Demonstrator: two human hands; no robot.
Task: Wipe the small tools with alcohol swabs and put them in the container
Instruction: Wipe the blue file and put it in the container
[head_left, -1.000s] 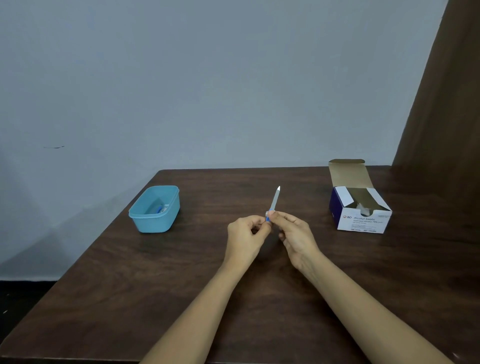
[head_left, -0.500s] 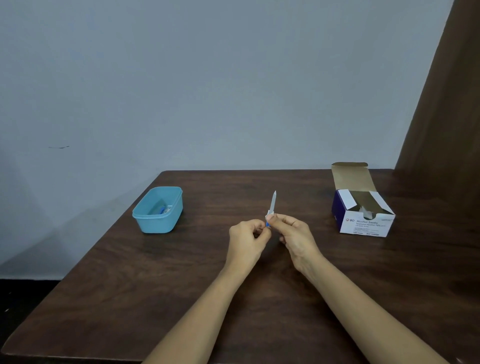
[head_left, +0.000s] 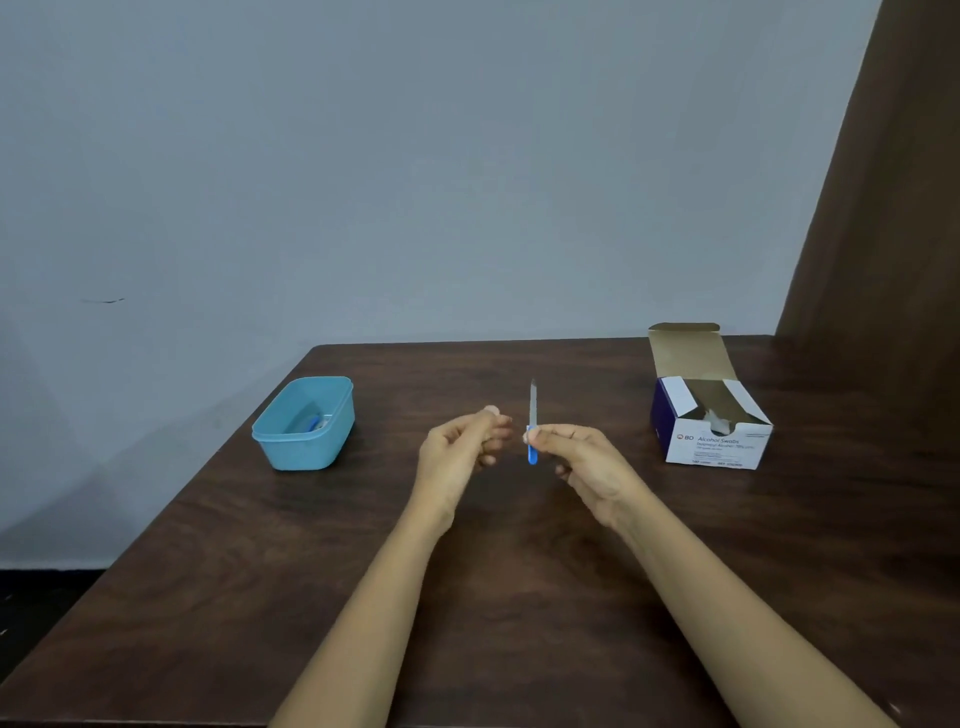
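Since half a second ago the left hand (head_left: 462, 452) has drawn off the file (head_left: 532, 410), which the right hand (head_left: 587, 462) pinches by its blue handle, blade pointing to twelve o'clock above the table (head_left: 519, 597). The left fingers are curled; I cannot tell whether they hold a swab. The container (head_left: 306, 447) at nine o'clock already holds something blue, so this file probably goes in next. The swab box (head_left: 711, 441) stands open at three o'clock.

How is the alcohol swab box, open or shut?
Open: the white-and-blue cardboard alcohol swab box has its lid flap raised, side flaps spread.
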